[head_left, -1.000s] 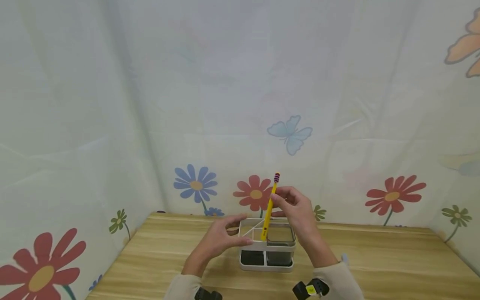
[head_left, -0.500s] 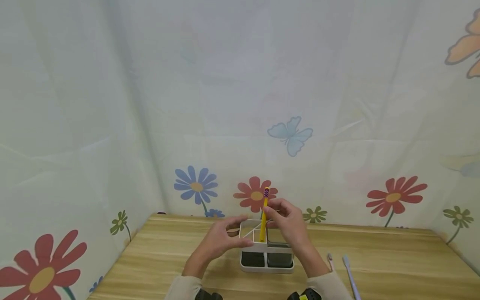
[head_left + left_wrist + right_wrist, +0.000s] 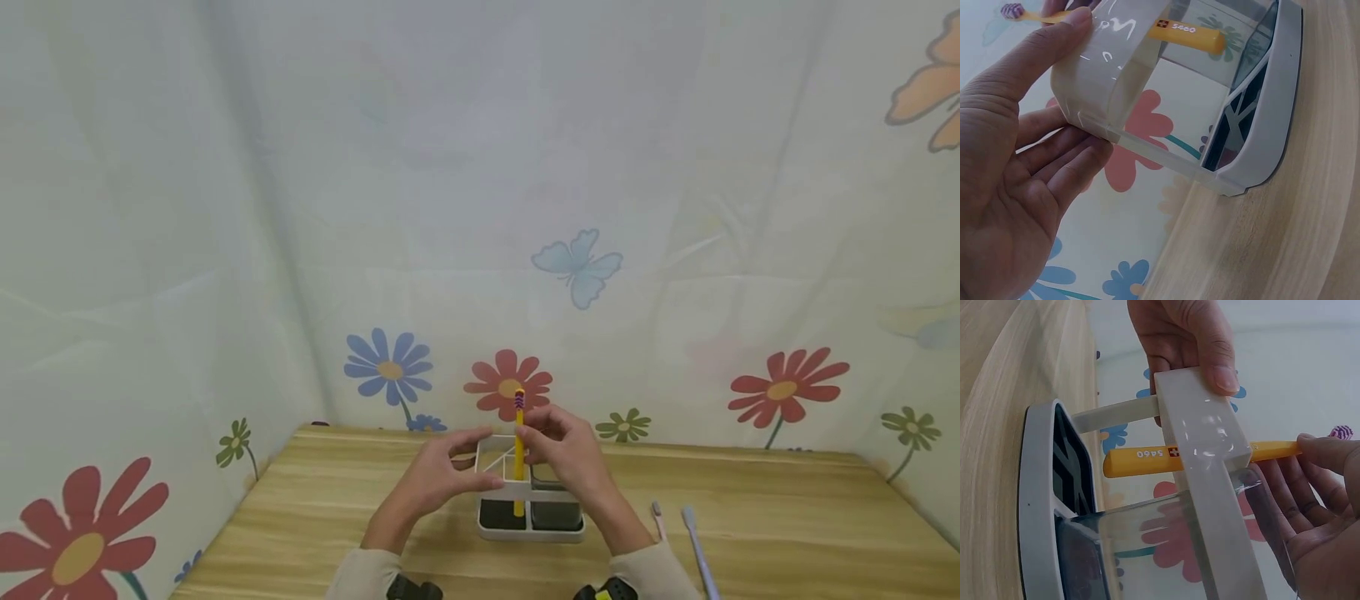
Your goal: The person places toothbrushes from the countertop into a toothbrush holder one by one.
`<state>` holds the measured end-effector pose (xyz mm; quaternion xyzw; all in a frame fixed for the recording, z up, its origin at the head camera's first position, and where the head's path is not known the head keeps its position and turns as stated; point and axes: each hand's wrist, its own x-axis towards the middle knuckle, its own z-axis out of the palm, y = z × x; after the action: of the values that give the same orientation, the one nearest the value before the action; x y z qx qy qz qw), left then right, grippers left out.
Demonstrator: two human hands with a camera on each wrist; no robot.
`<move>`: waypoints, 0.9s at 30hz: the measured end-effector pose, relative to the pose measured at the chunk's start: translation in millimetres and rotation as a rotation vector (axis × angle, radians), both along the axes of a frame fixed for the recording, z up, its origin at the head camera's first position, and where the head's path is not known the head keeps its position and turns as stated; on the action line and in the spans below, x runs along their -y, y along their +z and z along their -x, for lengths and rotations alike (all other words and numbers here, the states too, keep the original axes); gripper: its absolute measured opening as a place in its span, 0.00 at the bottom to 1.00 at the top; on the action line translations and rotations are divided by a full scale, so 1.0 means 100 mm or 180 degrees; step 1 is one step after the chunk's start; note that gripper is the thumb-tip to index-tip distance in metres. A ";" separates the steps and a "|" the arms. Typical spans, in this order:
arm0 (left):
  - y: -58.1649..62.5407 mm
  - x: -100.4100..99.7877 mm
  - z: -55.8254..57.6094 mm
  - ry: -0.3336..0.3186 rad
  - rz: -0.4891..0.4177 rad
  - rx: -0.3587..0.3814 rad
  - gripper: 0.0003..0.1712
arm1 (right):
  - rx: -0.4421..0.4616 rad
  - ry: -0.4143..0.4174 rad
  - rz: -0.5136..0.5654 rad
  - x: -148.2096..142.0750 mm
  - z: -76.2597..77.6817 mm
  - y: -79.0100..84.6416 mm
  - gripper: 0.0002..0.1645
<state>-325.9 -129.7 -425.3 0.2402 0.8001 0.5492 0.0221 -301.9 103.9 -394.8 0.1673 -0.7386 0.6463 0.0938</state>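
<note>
A white toothbrush holder [image 3: 555, 493] with a divided top frame and a dark-lined base stands on the wooden table. My right hand [image 3: 566, 448] pinches a yellow toothbrush [image 3: 519, 450] near its purple-striped head. The brush stands upright through a small top compartment, and in the right wrist view its handle end [image 3: 1125, 464] hangs just above the base. My left hand [image 3: 442, 471] grips the left side of the holder's top frame, thumb in front and fingers behind. A clear cup [image 3: 1147, 550] sits in the holder's right part, partly hidden behind my right hand in the head view.
Two more toothbrushes, one pinkish [image 3: 658, 521] and one blue-purple [image 3: 700, 550], lie on the table [image 3: 787, 517] to the right of my right forearm. Behind the table hangs a pale curtain [image 3: 450, 208] printed with flowers and butterflies.
My right hand has moved left and down, lowering the yellow toothbrush through the holder's small compartment. The two brushes on the right have come into view. My left hand has stayed in place.
</note>
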 end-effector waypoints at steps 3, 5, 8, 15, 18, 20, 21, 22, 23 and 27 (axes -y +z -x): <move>0.00 0.01 -0.01 0.0005 -0.0022 0.0005 0.44 | -0.0023 0.0024 -0.0078 0.02 -0.01 -0.02 0.12; 0.00 0.01 -0.02 0.0019 -0.0025 0.0001 0.44 | -0.0045 0.0024 -0.0125 0.02 -0.02 -0.02 0.13; 0.01 0.01 -0.02 0.0029 -0.0021 0.0000 0.44 | -0.0092 0.0004 -0.0207 0.03 -0.02 -0.02 0.12; 0.02 0.01 -0.02 0.0045 0.0027 -0.0003 0.43 | -0.0172 -0.0020 -0.0454 0.02 -0.02 -0.01 0.11; 0.01 0.01 -0.01 0.0064 0.0045 -0.0014 0.42 | -0.0172 -0.0002 -0.0532 0.01 -0.01 -0.01 0.10; 0.00 0.00 0.00 0.0064 0.0045 -0.0016 0.42 | -0.0162 0.0009 -0.0573 0.00 -0.01 -0.02 0.10; 0.00 0.00 0.01 0.0061 0.0044 -0.0015 0.42 | -0.0152 0.0011 -0.0588 0.00 -0.01 -0.02 0.09; -0.01 0.00 0.01 0.0056 0.0048 -0.0014 0.42 | -0.0145 0.0007 -0.0606 0.00 -0.01 -0.02 0.09; -0.01 -0.01 0.02 0.0050 0.0045 -0.0012 0.42 | -0.0137 -0.0001 -0.0629 0.00 -0.01 -0.02 0.09; -0.04 0.00 0.03 0.0031 0.0023 -0.0013 0.44 | -0.0149 -0.0062 -0.0736 0.02 -0.01 -0.05 0.08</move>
<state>-329.2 -129.8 -428.9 0.2373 0.8033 0.5460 0.0187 -301.4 101.8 -399.3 0.1849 -0.8074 0.5517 0.0974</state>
